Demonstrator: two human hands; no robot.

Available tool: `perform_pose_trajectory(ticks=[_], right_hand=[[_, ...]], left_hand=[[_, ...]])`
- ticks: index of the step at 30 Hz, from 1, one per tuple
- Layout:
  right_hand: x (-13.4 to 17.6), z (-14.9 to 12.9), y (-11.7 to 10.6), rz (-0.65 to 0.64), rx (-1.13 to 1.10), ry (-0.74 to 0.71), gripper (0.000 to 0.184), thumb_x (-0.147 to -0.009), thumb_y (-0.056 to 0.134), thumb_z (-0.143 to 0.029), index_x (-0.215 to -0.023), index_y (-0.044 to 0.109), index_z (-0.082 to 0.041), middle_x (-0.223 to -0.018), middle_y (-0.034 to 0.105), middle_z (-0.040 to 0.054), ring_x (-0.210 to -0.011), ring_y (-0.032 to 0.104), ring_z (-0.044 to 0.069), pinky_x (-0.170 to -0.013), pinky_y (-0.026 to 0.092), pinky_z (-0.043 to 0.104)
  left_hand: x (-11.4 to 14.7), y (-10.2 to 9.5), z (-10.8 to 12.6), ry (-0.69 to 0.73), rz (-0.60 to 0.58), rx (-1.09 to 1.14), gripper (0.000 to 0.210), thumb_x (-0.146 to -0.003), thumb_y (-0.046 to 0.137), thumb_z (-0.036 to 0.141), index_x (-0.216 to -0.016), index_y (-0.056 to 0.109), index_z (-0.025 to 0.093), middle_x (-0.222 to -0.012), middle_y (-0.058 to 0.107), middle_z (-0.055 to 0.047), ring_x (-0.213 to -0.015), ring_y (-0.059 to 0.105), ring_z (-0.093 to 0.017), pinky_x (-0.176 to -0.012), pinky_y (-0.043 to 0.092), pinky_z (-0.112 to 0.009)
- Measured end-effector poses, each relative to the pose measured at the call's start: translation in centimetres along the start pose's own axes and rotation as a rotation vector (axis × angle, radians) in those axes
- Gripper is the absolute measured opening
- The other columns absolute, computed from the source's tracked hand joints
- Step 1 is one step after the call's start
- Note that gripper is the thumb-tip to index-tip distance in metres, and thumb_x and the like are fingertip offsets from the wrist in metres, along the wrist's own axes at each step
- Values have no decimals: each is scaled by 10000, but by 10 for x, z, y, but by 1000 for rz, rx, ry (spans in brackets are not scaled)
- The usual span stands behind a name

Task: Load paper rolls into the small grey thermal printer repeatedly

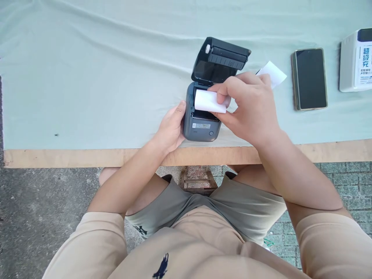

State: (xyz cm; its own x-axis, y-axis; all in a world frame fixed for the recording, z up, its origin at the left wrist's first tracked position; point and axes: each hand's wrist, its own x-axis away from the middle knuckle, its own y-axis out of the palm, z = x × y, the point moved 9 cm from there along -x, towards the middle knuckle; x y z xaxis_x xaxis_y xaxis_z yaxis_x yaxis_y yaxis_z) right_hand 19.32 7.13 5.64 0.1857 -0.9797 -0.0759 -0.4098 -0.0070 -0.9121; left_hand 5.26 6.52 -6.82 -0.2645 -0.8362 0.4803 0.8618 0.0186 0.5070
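A dark grey portable label printer (200, 133) rests near the front edge of the cloth-covered table, its black lid (219, 58) raised and tilted back. My left hand (173, 126) grips the printer's left side, thumb along its edge. With its fingers closed, my right hand (250, 104) pinches the right end of a white paper roll (207, 101) at the printer's open bay. Whether the roll is fully seated in the bay I cannot tell. A loose white piece of paper (273, 74) shows behind my right hand; part of it is hidden.
To the right lies a smartphone (312, 79) with a dark screen. A white box-shaped device with blue lettering (351, 62) stands at the far right. The table's bare wooden edge (72, 158) runs in front of me, above my lap.
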Motion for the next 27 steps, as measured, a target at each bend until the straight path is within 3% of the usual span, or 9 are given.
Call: perform_pose_trajectory(ticks=[4, 7, 15, 21, 27], right_hand=[[0, 1, -8, 49, -92, -3, 338, -884, 714, -240, -767, 399, -282, -1167, 829, -7, -1076, 657, 331, -969, 495, 553], [0, 4, -12, 67, -146, -6, 372, -878, 717, -226, -764, 369, -291, -1185, 831, -15, -1042, 659, 315, -994, 512, 540], [-1, 6, 1, 2, -39, -26, 268, -949, 652, -241, -841, 411, -285, -1280, 802, 18, -1097, 657, 323, -978, 475, 545], [3, 2, -11, 56, 72, -41, 187, -903, 623, -203, -836, 473, -294, -1211, 830, -1, -1072, 649, 333, -954, 477, 567], [1, 6, -6, 26, 34, -12, 214, -899, 617, -160, -829, 450, -274, -1187, 822, 29, -1122, 646, 346, -977, 454, 574]], left_hand=[[-2, -3, -1, 11, -6, -12, 385, -1062, 589, 558, -1040, 725, 198, -1050, 845, -46, -1244, 791, -272, -1029, 690, -393], [-3, -4, -2, 12, -6, -7, 372, -1069, 582, 538, -1042, 731, 198, -1024, 848, -39, -1199, 804, -253, -1009, 692, -375], [-1, -5, -3, -6, -4, -29, 388, -1053, 602, 567, -1035, 733, 202, -935, 830, -24, -1024, 830, -219, -883, 699, -324], [-1, -3, -5, -19, -20, -62, 494, -1027, 576, 671, -1080, 734, 205, -1034, 835, -59, -1144, 812, -294, -973, 692, -440], [1, -1, -3, -5, -23, -44, 479, -1013, 608, 665, -1041, 728, 202, -998, 837, -54, -1145, 812, -292, -969, 695, -424]])
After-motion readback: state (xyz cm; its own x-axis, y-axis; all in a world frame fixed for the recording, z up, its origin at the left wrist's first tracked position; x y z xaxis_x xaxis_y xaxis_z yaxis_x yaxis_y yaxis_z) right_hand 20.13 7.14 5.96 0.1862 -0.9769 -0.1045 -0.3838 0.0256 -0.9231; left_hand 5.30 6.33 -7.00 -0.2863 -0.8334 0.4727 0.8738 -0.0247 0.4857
